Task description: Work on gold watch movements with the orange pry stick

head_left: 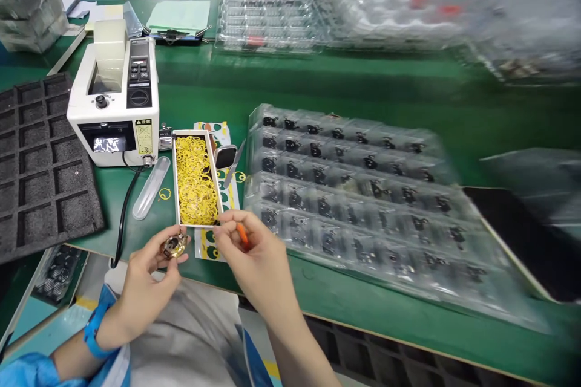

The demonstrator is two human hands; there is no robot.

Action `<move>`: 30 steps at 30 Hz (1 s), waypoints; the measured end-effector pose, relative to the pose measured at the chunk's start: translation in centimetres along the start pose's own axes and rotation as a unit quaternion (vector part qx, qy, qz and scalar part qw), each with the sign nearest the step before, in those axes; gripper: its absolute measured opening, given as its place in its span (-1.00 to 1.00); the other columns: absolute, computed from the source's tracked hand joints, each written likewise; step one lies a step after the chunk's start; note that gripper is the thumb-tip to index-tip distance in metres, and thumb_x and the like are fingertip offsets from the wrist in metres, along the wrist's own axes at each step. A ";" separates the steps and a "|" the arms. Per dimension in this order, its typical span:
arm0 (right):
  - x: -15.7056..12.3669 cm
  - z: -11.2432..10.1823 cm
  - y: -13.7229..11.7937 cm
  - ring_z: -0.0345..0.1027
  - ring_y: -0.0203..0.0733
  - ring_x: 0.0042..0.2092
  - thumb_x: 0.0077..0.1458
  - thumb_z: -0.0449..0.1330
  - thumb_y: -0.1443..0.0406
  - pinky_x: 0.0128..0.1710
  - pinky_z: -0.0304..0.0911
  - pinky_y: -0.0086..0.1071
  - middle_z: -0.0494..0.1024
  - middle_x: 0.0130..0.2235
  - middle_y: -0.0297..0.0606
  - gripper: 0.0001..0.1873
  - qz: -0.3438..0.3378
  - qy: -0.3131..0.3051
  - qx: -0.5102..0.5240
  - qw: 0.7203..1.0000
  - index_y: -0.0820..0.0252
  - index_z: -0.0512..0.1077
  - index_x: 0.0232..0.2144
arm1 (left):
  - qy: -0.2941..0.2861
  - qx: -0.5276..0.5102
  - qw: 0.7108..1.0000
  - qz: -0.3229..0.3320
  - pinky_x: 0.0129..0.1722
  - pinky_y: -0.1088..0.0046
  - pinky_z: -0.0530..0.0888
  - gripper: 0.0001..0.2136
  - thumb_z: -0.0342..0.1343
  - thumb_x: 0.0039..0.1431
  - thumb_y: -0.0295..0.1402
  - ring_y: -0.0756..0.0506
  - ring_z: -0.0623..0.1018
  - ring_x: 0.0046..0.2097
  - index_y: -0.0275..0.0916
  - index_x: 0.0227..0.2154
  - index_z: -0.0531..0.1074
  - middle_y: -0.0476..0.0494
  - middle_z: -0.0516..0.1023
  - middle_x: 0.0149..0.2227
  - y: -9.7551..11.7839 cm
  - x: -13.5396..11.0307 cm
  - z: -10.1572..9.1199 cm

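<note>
The left hand point(147, 272) grips a round brass-coloured part point(175, 246) between its fingers, while the right hand point(254, 248) pinches a small orange-handled tool point(242, 236) close beside it. Just beyond them, yellow rubber rings point(195, 181) fill a white box point(175, 181); a clear blister tray point(345, 193) of black parts lies to the right, an electric tape dispenser point(113, 94) to the left.

Left hand point(149, 278) grips a metal part point(175, 245) — right hand point(254, 251), an orange tool point(242, 236).

The metal part point(175, 246) is shiny, the plastic tray point(390, 266) glossy.
</note>
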State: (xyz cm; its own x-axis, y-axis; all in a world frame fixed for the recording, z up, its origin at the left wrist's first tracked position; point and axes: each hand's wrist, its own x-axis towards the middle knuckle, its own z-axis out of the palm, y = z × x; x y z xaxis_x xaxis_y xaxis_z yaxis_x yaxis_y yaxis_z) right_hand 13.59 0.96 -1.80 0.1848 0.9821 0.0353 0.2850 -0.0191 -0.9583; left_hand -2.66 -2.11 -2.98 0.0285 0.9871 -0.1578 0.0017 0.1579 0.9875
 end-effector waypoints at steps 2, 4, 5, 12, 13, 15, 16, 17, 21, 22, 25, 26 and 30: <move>0.3 0.3 0.5 0.11 -0.36 -0.63 0.06 0.11 0.23 -0.62 0.05 -0.48 0.30 -0.63 -0.49 -0.90 -0.007 0.004 -0.043 0.999 0.13 0.34 -0.43 | -0.001 -0.012 1.000 -0.003 -0.05 0.44 0.65 -0.61 0.13 0.10 -0.56 -0.14 0.69 -0.06 -0.26 0.02 0.52 -0.17 0.66 0.01 0.2 -0.1 0.0; 0.5 0.4 0.9 0.08 -0.36 -0.63 0.09 0.09 0.24 -0.60 0.04 -0.48 0.23 -0.66 -0.53 -0.88 -0.014 0.005 -0.066 0.998 0.12 0.31 -0.47 | -0.002 -0.016 1.000 -0.007 -0.06 0.44 0.65 -0.61 0.14 0.08 -0.56 -0.15 0.69 -0.06 -0.26 0.00 0.52 -0.17 0.67 -0.01 0.4 -0.2 0.0; 0.5 0.5 1.1 0.07 -0.36 -0.63 0.10 0.09 0.24 -0.59 0.04 -0.48 0.21 -0.68 -0.54 -0.87 -0.018 0.004 -0.071 0.997 0.12 0.31 -0.47 | -0.004 -0.017 1.000 -0.009 -0.06 0.44 0.65 -0.61 0.15 0.08 -0.56 -0.16 0.69 -0.05 -0.26 0.00 0.52 -0.18 0.68 -0.01 0.4 -0.2 0.0; 0.5 0.2 1.5 0.11 -0.34 -0.65 0.18 0.10 0.24 -0.60 0.03 -0.47 0.27 -0.69 -0.51 -0.76 -0.058 -0.005 -0.124 0.991 0.11 0.29 -0.53 | -0.019 -0.034 0.999 -0.008 -0.05 0.40 0.65 -0.65 0.17 0.14 -0.50 -0.18 0.68 -0.02 -0.24 0.01 0.52 -0.19 0.68 -0.03 -0.4 -0.1 -0.3; 0.2 0.0 1.5 0.14 -0.33 -0.64 0.21 0.09 0.24 -0.60 0.04 -0.47 0.31 -0.67 -0.49 -0.75 -0.066 -0.004 -0.134 0.989 0.12 0.31 -0.52 | -0.016 -0.040 0.999 -0.001 -0.05 0.41 0.65 -0.66 0.16 0.17 -0.48 -0.17 0.68 -0.02 -0.23 0.02 0.51 -0.17 0.69 -0.03 -0.7 -0.1 -0.4; -0.6 -0.4 1.4 0.21 -0.32 -0.63 0.25 0.05 0.26 -0.59 0.08 -0.47 0.37 -0.64 -0.46 -0.75 -0.085 0.003 -0.157 0.984 0.12 0.36 -0.47 | -0.013 -0.053 0.998 0.006 -0.06 0.42 0.65 -0.68 0.16 0.21 -0.45 -0.17 0.67 0.00 -0.19 0.03 0.51 -0.15 0.68 -0.02 -1.3 -0.1 -0.6; -1.0 -0.7 1.3 0.23 -0.31 -0.62 0.26 0.04 0.27 -0.58 0.10 -0.47 0.39 -0.62 -0.46 -0.77 -0.094 0.010 -0.169 0.981 0.12 0.39 -0.44 | -0.013 -0.058 0.998 0.005 -0.06 0.42 0.65 -0.68 0.16 0.22 -0.45 -0.17 0.66 0.01 -0.18 0.03 0.51 -0.15 0.67 0.00 -1.4 0.0 -0.7; -1.4 -1.2 1.4 0.26 -0.31 -0.60 0.26 0.04 0.28 -0.57 0.13 -0.47 0.42 -0.60 -0.45 -0.79 -0.102 0.022 -0.182 0.978 0.12 0.41 -0.39 | -0.018 -0.060 0.998 0.000 -0.05 0.41 0.65 -0.69 0.17 0.22 -0.44 -0.18 0.65 0.03 -0.17 0.03 0.51 -0.15 0.66 0.02 -1.5 0.2 -0.9; -1.8 -5.8 2.2 0.37 -0.26 -0.49 0.25 0.05 0.25 -0.47 0.22 -0.45 0.49 -0.49 -0.35 -0.80 -0.104 0.121 -0.247 0.956 0.14 0.45 -0.33 | -0.027 -0.062 0.997 -0.025 -0.04 0.35 0.65 -0.70 0.24 0.20 -0.40 -0.23 0.65 0.03 -0.21 0.01 0.53 -0.20 0.66 0.01 -0.9 0.9 -1.7; -1.6 -7.5 2.6 0.37 -0.23 -0.46 0.26 0.06 0.23 -0.44 0.22 -0.41 0.50 -0.46 -0.30 -0.78 -0.096 0.155 -0.268 0.946 0.14 0.45 -0.35 | -0.024 -0.065 0.997 -0.027 -0.05 0.35 0.66 -0.69 0.25 0.20 -0.38 -0.24 0.65 0.03 -0.22 0.02 0.53 -0.21 0.67 0.00 -0.7 1.0 -1.9; -1.0 -13.0 4.2 0.34 -0.13 -0.40 0.23 0.06 0.17 -0.42 0.14 -0.33 0.52 -0.37 -0.18 -0.71 -0.060 0.230 -0.331 0.913 0.16 0.51 -0.35 | -0.017 -0.072 0.997 -0.032 -0.09 0.36 0.67 -0.68 0.26 0.21 -0.32 -0.24 0.66 0.02 -0.20 0.02 0.52 -0.21 0.67 0.00 -0.3 1.2 -2.4; -0.7 -14.5 4.8 0.32 -0.12 -0.41 0.21 0.07 0.16 -0.45 0.08 -0.32 0.51 -0.37 -0.17 -0.70 -0.046 0.237 -0.348 0.906 0.16 0.53 -0.36 | -0.019 -0.072 0.997 -0.035 -0.09 0.37 0.67 -0.68 0.26 0.22 -0.31 -0.23 0.66 0.02 -0.19 0.03 0.52 -0.19 0.67 0.00 -0.3 1.3 -2.5; 0.4 -17.9 7.0 0.24 -0.17 -0.51 0.01 0.23 0.10 -0.52 -0.06 -0.35 0.45 -0.47 -0.25 -0.77 -0.003 0.198 -0.383 0.902 0.10 0.57 -0.48 | -0.042 -0.071 0.996 -0.044 -0.07 0.40 0.65 -0.68 0.26 0.22 -0.30 -0.21 0.65 0.03 -0.17 0.03 0.52 -0.18 0.67 0.01 -0.5 1.6 -2.4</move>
State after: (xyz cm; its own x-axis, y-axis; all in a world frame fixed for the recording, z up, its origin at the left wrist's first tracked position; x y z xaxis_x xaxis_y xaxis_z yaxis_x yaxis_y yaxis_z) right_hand 32.46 -2.15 -3.41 0.4595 0.8417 0.2837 0.8256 -0.2869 -0.4858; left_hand -5.01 -0.58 -3.74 0.1184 0.9641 -0.2376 -0.1341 0.2526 0.9582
